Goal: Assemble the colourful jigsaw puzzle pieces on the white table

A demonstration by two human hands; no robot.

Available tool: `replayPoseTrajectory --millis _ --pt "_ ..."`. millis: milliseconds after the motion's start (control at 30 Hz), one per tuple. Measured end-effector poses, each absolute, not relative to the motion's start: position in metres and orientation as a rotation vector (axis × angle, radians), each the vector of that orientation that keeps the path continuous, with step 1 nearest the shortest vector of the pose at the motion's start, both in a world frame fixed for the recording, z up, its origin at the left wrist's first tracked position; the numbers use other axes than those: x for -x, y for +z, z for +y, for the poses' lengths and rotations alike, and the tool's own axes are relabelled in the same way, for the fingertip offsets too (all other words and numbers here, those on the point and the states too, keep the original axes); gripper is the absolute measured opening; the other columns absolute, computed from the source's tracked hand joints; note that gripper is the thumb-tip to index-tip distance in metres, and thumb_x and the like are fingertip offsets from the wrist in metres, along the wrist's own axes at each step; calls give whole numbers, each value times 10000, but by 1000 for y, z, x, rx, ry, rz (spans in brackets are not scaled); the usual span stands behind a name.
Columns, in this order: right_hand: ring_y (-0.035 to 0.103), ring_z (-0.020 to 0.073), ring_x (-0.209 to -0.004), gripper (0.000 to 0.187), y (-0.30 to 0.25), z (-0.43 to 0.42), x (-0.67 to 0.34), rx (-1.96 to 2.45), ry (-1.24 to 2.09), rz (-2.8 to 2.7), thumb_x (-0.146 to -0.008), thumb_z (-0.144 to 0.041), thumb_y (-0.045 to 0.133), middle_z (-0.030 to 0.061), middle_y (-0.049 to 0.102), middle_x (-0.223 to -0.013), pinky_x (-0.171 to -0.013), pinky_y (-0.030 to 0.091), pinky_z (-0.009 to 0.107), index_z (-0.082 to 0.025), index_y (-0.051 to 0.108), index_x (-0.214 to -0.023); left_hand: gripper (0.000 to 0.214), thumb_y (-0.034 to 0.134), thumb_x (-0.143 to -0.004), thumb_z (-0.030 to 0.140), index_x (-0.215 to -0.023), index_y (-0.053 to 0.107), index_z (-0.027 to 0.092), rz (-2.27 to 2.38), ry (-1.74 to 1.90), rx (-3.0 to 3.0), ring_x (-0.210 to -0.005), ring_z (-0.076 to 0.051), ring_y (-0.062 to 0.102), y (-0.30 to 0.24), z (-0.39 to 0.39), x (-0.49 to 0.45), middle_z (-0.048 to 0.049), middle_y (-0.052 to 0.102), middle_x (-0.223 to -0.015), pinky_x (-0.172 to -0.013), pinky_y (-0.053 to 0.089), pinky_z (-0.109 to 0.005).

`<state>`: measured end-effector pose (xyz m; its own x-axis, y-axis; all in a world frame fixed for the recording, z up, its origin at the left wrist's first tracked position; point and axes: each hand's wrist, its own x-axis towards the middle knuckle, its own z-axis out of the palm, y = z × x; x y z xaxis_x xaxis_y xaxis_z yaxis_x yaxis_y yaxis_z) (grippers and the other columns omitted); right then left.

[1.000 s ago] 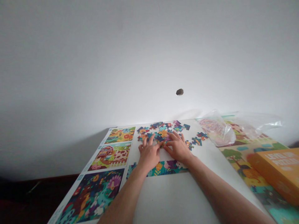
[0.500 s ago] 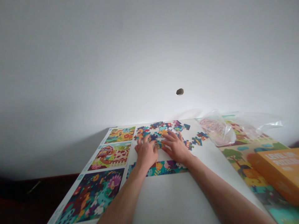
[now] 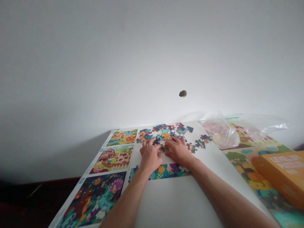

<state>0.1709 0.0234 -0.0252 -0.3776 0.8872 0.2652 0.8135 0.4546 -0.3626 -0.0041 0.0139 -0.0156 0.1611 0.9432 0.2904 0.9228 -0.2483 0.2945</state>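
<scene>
My left hand (image 3: pixel 151 157) reaches over the near edge of a pile of loose jigsaw pieces (image 3: pixel 166 136), palm down and fingers apart. Beside it my right hand (image 3: pixel 180 153) lies palm down, its fingers spread and slightly bent. Between the two hands, a small teal and orange puzzle piece (image 3: pixel 164 148) shows at the fingertips; whether the fingers touch it I cannot tell. Nearer to me runs a joined puzzle strip (image 3: pixel 163 171) with a yellow flower and teal leaves. My wrists and forearms cover parts of its ends.
At left lies a sheet with three printed pictures (image 3: pixel 111 160). Several pieces (image 3: pixel 200 143) are scattered to the right. Crumpled clear plastic bags (image 3: pixel 223 134) rest on a colourful poster (image 3: pixel 239 158). An orange puzzle box (image 3: pixel 285 171) stands at far right. A wall (image 3: pixel 142 79) with a hole rises behind.
My right hand's fingers have drawn back slightly toward me, uncovering more of the yellow-orange piece. My left hand has shifted a little to the right.
</scene>
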Motion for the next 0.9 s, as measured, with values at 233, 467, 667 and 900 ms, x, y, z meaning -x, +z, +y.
replayPoseTrajectory --millis 233,467,667,900 --pt "477 273 -1176 295 -22 24 -170 1406 160 -2294 -842 -281 678 63 655 -1129 -1107 125 574 -249 601 -1125 397 588 -772 229 -1162 661 249 1896 633 -2351 -1288 -340 357 -18 13 5 -69 497 -1387 -1013 378 -532" --pt "530 228 -1083 353 -21 24 -172 1284 220 -2170 -788 -113 652 69 613 -1093 -1015 312 399 -230 593 -1116 207 626 -769 223 -969 678 238 1758 772 -2437 -1271 -336 379 -19 14 5 -67 539 -1328 -977 392 -527" --pt "572 142 -737 184 -11 24 -181 1226 523 -1994 -830 -158 598 18 667 -868 -729 412 246 -190 645 -1004 82 590 -852 258 -832 663 227 1570 988 -2470 -1214 -285 444 -17 16 3 -42 591 -1255 -1009 374 -487" --pt "511 107 -625 221 9 27 -216 1335 735 -1997 -729 -198 638 -2 675 -790 -599 383 209 -171 706 -938 341 654 -822 329 -1155 639 258 1276 913 -2500 -1242 -277 427 -11 8 1 -70 545 -1296 -1057 343 -486"
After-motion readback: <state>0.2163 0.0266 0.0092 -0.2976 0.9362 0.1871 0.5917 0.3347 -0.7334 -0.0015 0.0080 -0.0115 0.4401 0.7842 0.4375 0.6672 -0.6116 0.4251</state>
